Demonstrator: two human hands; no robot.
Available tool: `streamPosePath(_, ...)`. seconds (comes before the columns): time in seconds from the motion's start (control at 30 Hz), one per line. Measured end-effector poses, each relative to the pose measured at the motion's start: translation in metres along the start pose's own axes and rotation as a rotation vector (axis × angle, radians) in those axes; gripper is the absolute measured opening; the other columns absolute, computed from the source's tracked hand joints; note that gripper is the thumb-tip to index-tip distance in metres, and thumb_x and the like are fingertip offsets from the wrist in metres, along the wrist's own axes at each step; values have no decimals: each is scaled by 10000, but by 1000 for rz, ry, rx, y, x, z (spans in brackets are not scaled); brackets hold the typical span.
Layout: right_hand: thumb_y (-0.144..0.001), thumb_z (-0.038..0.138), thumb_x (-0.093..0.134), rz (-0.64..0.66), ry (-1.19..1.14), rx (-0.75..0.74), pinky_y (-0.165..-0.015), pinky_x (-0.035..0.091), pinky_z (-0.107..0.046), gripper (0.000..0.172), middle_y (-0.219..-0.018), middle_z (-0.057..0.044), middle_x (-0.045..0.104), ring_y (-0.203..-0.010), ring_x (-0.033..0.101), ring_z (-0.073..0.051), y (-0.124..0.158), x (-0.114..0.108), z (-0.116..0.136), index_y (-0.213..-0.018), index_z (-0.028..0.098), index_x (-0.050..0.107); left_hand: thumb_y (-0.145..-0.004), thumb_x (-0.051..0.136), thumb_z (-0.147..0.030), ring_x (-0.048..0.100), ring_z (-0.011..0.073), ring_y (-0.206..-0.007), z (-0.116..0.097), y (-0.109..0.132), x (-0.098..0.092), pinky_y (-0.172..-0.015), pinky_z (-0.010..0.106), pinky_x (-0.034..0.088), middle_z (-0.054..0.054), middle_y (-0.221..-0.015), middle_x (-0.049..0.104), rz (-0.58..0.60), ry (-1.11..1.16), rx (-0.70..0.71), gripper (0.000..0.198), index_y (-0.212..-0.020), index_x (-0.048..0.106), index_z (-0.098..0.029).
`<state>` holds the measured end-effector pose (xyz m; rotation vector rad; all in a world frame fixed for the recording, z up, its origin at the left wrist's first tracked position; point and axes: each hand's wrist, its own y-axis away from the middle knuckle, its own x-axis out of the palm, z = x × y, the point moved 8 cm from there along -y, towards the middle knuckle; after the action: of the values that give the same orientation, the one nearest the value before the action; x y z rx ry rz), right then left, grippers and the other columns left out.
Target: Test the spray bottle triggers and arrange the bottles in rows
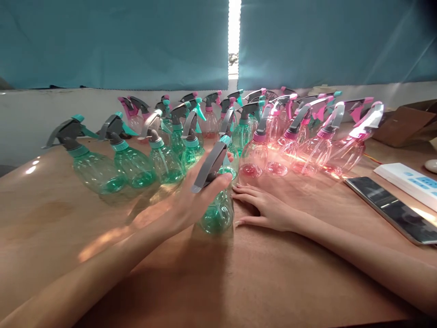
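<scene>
My left hand is wrapped round the neck of a green spray bottle with a grey and teal trigger head. The bottle stands on the wooden table, nearest to me. Beside its base on the right, my right hand lies on the table, fingers stretched out and holding nothing. More green spray bottles stand in a row to the left. Pink spray bottles form a row to the right, sunlit, and further bottles of both colours crowd behind.
A phone lies on the right side of the table. Past it sit a white power strip and a brown cardboard box. Teal curtains hang behind the low white wall, with bright light through the gap.
</scene>
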<state>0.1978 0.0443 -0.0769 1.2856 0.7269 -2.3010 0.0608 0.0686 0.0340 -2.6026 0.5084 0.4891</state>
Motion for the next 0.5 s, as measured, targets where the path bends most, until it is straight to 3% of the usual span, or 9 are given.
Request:
streamPosePath(0.13,-875,614,578,1,-10,1,-1146,322,-534,723,-1512,-153,432,-1419,349,-325,0,0,-1,-1441,177,473,-824,541,-262,603,170,-676,-2,2,1,-745,350,511,-27,-779,616,34,-35,-53,244,-1068,547,-270)
streamPosePath(0.3,-882,606,573,4,-23,13,-1146,330,-520,715,-1507,-146,442,-1414,359,-320,0,1,-2,-1449,184,463,-774,506,-187,598,143,-696,-14,7,2,-792,326,516,-32,-824,595,44,-55,-28,244,-1008,530,-253)
streamPosePath(0.5,-882,594,582,-27,-41,5,-1131,345,-537,680,-1510,-143,437,-1403,377,-327,0,-1,-1,-1434,209,484,-786,489,-175,567,148,-668,-13,11,3,-675,293,481,-40,-724,541,40,-79,3,231,-992,545,-265)
